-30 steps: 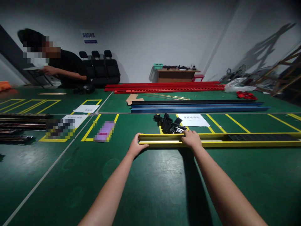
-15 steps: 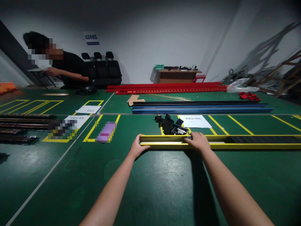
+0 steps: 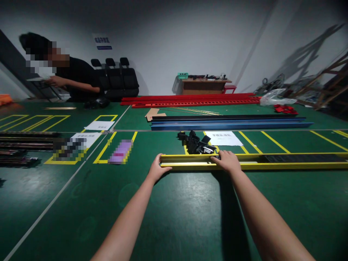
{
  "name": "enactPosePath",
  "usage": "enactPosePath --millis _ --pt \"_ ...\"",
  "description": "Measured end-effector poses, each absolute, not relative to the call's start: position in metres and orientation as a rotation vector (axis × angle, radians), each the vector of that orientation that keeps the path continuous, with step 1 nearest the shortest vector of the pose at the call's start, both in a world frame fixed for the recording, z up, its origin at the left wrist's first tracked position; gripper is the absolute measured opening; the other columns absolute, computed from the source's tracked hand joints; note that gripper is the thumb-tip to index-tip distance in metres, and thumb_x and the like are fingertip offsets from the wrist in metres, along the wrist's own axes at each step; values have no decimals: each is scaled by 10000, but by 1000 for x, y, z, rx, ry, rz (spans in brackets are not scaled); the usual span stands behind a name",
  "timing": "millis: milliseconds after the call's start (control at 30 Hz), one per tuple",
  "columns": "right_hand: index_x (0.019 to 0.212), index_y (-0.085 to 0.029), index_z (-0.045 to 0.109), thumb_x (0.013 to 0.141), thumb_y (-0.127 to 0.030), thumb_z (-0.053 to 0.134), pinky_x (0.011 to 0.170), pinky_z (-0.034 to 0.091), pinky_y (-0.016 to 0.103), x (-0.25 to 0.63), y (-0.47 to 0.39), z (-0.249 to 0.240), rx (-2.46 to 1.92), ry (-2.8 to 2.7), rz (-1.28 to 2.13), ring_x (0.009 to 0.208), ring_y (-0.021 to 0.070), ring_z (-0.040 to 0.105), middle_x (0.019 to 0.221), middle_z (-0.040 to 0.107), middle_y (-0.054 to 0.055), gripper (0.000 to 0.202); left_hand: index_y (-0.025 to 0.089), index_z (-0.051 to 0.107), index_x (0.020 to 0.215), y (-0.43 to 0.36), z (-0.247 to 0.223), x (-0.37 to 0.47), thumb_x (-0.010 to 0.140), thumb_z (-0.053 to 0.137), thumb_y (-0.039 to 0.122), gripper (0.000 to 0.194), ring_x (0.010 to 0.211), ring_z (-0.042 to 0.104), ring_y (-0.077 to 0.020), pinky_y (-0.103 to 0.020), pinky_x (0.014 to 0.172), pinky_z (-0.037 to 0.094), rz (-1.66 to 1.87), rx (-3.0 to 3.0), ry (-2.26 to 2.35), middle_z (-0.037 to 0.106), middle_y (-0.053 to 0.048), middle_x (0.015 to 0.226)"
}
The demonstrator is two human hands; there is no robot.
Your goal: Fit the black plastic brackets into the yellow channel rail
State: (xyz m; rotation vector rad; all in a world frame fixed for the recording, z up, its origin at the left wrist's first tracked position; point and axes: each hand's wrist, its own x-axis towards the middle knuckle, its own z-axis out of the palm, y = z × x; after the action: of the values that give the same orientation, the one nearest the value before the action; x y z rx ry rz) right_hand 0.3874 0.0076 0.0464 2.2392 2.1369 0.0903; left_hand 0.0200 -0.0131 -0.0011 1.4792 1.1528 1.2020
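Observation:
A long yellow-edged channel point(image 3: 190, 168) lies across the green table in front of me, running off the right side of the view. My left hand point(image 3: 158, 169) is closed around its left end, thumb on the near side. My right hand point(image 3: 228, 161) reaches over the channel, with thumb and fingertips down inside it at a small black piece point(image 3: 216, 157) that they partly hide. Farther right, a long black insert point(image 3: 301, 158) sits in the channel. Just behind the channel is a pile of black plastic parts point(image 3: 194, 143).
Behind lie blue and black rails point(image 3: 231, 125), then red rails point(image 3: 195, 99). A paper label point(image 3: 223, 138) and yellow tape lines mark the table point(image 3: 174, 217). Dark bars point(image 3: 27, 141) and a blurred purple item point(image 3: 121, 151) are at left. A person point(image 3: 78, 78) stands at the far left.
The whole view has shifted slightly, so everything appears a little farther left and up. Both hands keep their places on the channel.

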Motion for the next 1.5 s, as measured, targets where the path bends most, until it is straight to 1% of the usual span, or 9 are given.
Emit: enactPosePath --millis 100,267,433,600,700,1067,1300,1400,1500 --pt "956 -154 591 810 -619 358 829 327 356 389 10 45 2244 2128 61 981 267 488 1006 593 127 541 200 412 1172 -13 -1 21 551 790 260 730 1104 548 -222 -399 993 402 1205 1464 1156 553 -98 1179" --pt "974 -154 589 838 -488 380 835 321 352 387 11 44 2250 2099 84 979 254 490 1023 593 120 417 201 416 1170 -13 -1 21 541 793 253 736 1104 548 -221 -401 1000 396 1207 1449 1166 553 -96 1184" --pt "952 -155 590 859 -449 354 834 327 347 389 13 44 2232 2110 124 975 250 493 995 596 112 389 202 413 1164 -12 -3 21 546 793 262 728 1102 550 -220 -394 991 406 1210 1458 1153 552 -95 1185" --pt "1058 -166 570 787 -646 397 842 340 343 402 17 45 2112 2167 -73 1013 266 494 1084 578 116 577 196 407 1175 -12 -4 21 545 795 265 743 1094 553 -224 -405 988 406 1207 1449 1166 559 -100 1170" --pt "1145 -163 537 740 -704 414 880 325 358 408 15 43 2215 2134 -4 1081 286 461 1157 547 134 688 199 407 1169 -13 -3 21 541 796 262 742 1110 546 -223 -398 994 404 1213 1427 1149 553 -101 1186" --pt "1070 -147 572 850 -476 376 867 321 348 405 16 42 2193 2052 84 1012 258 501 1066 587 135 442 202 418 1166 -13 0 22 545 793 256 727 1099 550 -216 -389 990 409 1208 1459 1149 552 -94 1183" --pt "1283 -219 472 739 -711 417 934 311 365 426 20 39 2133 2135 -94 1154 294 430 1285 492 95 735 203 410 1178 -13 -2 20 546 796 276 745 1099 551 -227 -404 992 402 1209 1444 1168 559 -97 1169" --pt "1350 -208 396 742 -696 427 954 294 379 426 17 35 2263 2110 47 1176 299 414 1313 466 112 781 201 410 1181 -13 -3 20 551 795 279 743 1103 547 -228 -403 997 399 1209 1457 1163 552 -100 1181" --pt "1332 -181 418 768 -632 437 916 324 379 424 17 32 2279 2067 62 1108 295 467 1224 529 133 723 198 407 1179 -12 -3 20 555 794 268 738 1117 539 -223 -394 1006 395 1213 1469 1143 540 -102 1203"
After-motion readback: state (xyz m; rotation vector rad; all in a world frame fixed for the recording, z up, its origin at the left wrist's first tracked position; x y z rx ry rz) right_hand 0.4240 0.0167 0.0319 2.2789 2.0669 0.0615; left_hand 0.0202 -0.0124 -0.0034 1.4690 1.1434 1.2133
